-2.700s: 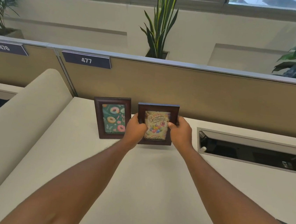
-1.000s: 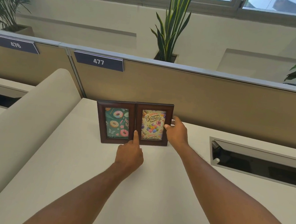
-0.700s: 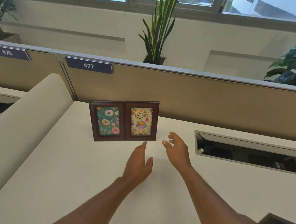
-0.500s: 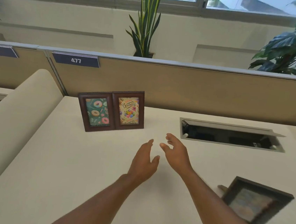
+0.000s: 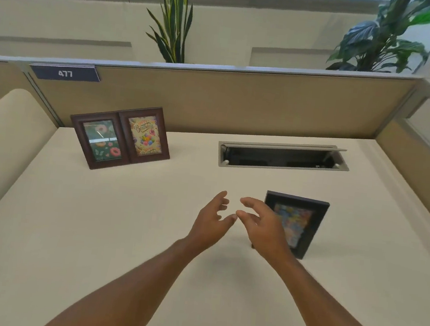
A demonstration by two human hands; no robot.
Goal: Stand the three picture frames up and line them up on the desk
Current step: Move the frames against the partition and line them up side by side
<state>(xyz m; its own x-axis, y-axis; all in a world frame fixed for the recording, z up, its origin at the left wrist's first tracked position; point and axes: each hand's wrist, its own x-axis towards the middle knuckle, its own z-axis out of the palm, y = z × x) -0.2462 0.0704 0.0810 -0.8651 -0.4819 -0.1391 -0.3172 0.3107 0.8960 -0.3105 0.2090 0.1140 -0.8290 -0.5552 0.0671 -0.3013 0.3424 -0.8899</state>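
Both hands, left hand (image 5: 209, 222) and right hand (image 5: 264, 227), have fingers apart, empty. Grabbing the black frame (image 5: 301, 225) carelessly right of the upright frames (image 5: 121, 137) could topple them.

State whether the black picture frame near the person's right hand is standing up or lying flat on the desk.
Lying flat. The black frame rests face-up on the desk, picture towards the ceiling, unlike the two brown frames standing upright.

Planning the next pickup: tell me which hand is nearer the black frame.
Right. The right hand overlaps the black frame at its left edge; the left hand is farther left, clear of it.
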